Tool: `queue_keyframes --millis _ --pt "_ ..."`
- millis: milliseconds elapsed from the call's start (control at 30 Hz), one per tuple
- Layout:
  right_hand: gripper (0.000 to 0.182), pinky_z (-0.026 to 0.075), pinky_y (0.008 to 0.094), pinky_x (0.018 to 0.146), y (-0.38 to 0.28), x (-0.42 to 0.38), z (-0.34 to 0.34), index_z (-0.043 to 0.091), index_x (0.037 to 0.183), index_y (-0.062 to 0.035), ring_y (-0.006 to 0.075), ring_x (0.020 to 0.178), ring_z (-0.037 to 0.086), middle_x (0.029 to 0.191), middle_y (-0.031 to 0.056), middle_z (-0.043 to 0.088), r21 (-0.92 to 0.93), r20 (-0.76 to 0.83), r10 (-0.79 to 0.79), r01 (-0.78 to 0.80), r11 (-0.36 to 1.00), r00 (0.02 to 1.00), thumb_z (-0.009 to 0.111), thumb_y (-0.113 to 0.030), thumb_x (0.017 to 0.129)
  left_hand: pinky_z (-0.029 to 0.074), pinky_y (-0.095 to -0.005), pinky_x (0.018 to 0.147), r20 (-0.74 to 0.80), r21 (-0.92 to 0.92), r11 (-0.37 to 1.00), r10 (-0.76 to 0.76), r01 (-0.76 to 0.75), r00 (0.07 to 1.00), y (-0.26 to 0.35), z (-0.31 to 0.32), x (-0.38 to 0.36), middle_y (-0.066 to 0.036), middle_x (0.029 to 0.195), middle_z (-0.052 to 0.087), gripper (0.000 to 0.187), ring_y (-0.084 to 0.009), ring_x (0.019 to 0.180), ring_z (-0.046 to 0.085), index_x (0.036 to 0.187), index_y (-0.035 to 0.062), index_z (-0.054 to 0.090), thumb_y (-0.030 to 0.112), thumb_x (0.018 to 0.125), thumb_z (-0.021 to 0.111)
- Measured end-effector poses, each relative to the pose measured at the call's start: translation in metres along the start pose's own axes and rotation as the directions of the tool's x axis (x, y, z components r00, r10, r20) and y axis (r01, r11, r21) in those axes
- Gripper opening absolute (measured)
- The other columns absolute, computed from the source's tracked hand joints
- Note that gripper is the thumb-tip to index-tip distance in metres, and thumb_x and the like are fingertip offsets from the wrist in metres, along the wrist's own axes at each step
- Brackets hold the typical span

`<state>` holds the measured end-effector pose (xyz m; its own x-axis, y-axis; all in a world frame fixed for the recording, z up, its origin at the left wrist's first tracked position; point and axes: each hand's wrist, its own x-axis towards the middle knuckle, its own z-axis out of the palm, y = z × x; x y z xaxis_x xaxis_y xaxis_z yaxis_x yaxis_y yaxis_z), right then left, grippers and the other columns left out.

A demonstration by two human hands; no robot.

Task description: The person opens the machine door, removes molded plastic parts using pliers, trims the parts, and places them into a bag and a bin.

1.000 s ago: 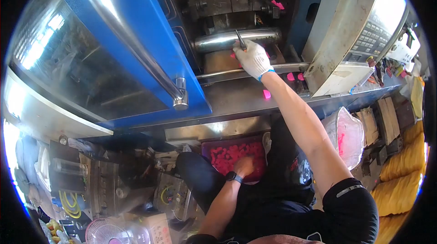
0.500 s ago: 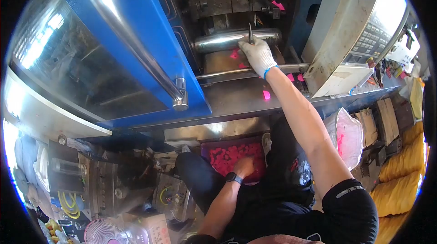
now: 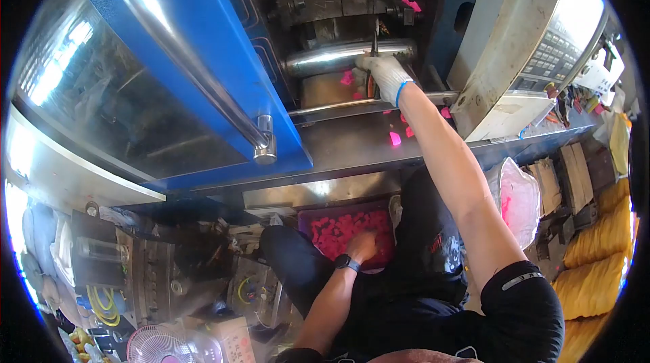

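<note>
My right hand (image 3: 387, 77), in a white knitted glove, is closed on a pair of pliers (image 3: 376, 36) with a narrow dark nose and an orange handle. It is in the machine opening, just below a shiny metal cylinder (image 3: 325, 58). A crumpled pink piece (image 3: 347, 77) lies left of the glove. Lower down, my bare left hand (image 3: 362, 246), with a dark watch on the wrist, reaches into a purple bin (image 3: 306, 215) of pink pieces (image 3: 332, 231). Its fingers are hard to make out against the pieces.
A blue machine door (image 3: 223, 65) with a long metal handle stands at the left. A metal bar (image 3: 332, 110) crosses below the opening. The control panel (image 3: 548, 58) juts in at the right. Loose pink scraps (image 3: 395, 138) lie on the ledge. A clear bag (image 3: 518, 204) stands right.
My right hand has turned slightly, and the pliers' nose now points farther up into the machine, with the orange handle showing. My left hand remains in the bin. The view has shifted slightly.
</note>
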<state>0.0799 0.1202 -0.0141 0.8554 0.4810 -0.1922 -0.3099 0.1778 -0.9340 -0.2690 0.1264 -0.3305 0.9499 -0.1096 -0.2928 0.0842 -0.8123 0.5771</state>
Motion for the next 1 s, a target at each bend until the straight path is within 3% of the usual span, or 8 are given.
queue_keyframes --millis 133,233,333,633,833,933,1000 --pt "0.003 0.057 0.0373 0.061 0.001 0.003 0.000 0.063 0.094 -0.0105 0.0178 0.069 0.065 0.080 0.0042 0.064 -0.105 0.040 0.036 -0.032 0.994 0.999 0.065 -0.012 0.094 0.055 -0.0556 0.085 -0.027 -0.018 1.000 0.010 -0.010 1.000 0.001 -0.003 0.000 -0.025 0.106 0.072 0.040 -0.0441 0.099 0.070 0.119 0.0058 0.069 0.037 0.096 0.060" --pt "0.005 0.058 0.0382 0.064 0.003 0.004 -0.002 0.063 0.094 -0.0126 0.0182 0.073 0.066 0.084 0.0045 0.065 -0.129 0.088 0.032 -0.021 0.991 0.996 0.064 -0.008 0.093 0.055 -0.0560 0.084 -0.053 -0.037 0.999 0.012 -0.014 0.999 0.006 -0.007 -0.003 -0.026 0.105 0.072 0.039 -0.0446 0.097 0.070 0.119 0.0055 0.068 0.037 0.096 0.060" --pt "0.012 0.055 0.0380 0.057 0.006 0.007 -0.001 0.065 0.096 0.0042 0.0239 0.067 0.065 0.088 0.0181 0.070 -0.110 0.078 -0.018 0.026 0.994 0.997 0.065 -0.004 0.087 0.055 -0.0565 0.083 -0.057 -0.038 0.999 0.014 -0.016 0.998 0.008 -0.011 -0.004 -0.026 0.103 0.072 0.039 -0.0448 0.096 0.070 0.117 0.0052 0.067 0.037 0.097 0.060" --pt "0.013 0.055 0.0367 0.063 0.004 0.001 0.001 0.067 0.093 0.0041 0.0223 0.070 0.067 0.087 0.0164 0.071 -0.151 0.076 -0.044 0.055 0.987 0.996 0.064 -0.007 0.088 0.055 -0.0571 0.082 -0.062 -0.030 1.000 0.003 -0.004 0.998 0.009 -0.011 -0.003 -0.026 0.100 0.072 0.035 -0.0452 0.095 0.070 0.108 0.0037 0.069 0.035 0.095 0.060" --pt "0.013 0.055 0.0360 0.069 0.018 0.019 -0.004 0.069 0.090 0.0007 0.0202 0.072 0.066 0.086 0.0121 0.070 -0.334 0.082 -0.165 0.183 0.925 0.983 0.063 -0.011 0.090 0.055 -0.0572 0.084 -0.056 -0.045 0.999 0.000 -0.002 0.998 0.002 -0.001 0.002 -0.026 0.101 0.072 0.035 -0.0454 0.096 0.069 0.107 0.0036 0.070 0.036 0.095 0.060" --pt "0.012 0.055 0.0371 0.066 0.017 0.017 -0.004 0.068 0.093 -0.0002 0.0195 0.075 0.066 0.086 0.0120 0.070 -0.334 0.056 -0.171 0.180 0.925 0.984 0.063 -0.011 0.090 0.055 -0.0571 0.084 -0.054 -0.047 0.999 -0.016 0.013 0.998 0.002 0.000 0.001 -0.026 0.101 0.072 0.036 -0.0455 0.097 0.069 0.108 0.0039 0.070 0.036 0.095 0.060" --pt "0.013 0.055 0.0374 0.064 0.008 0.002 0.002 0.067 0.097 -0.0005 0.0200 0.075 0.067 0.087 0.0121 0.070 -0.253 0.040 -0.088 0.095 0.963 0.995 0.063 -0.011 0.091 0.055 -0.0571 0.084 -0.036 -0.035 0.999 -0.022 0.021 0.999 0.004 -0.001 0.001 -0.026 0.102 0.072 0.036 -0.0457 0.097 0.069 0.108 0.0040 0.070 0.036 0.095 0.061"
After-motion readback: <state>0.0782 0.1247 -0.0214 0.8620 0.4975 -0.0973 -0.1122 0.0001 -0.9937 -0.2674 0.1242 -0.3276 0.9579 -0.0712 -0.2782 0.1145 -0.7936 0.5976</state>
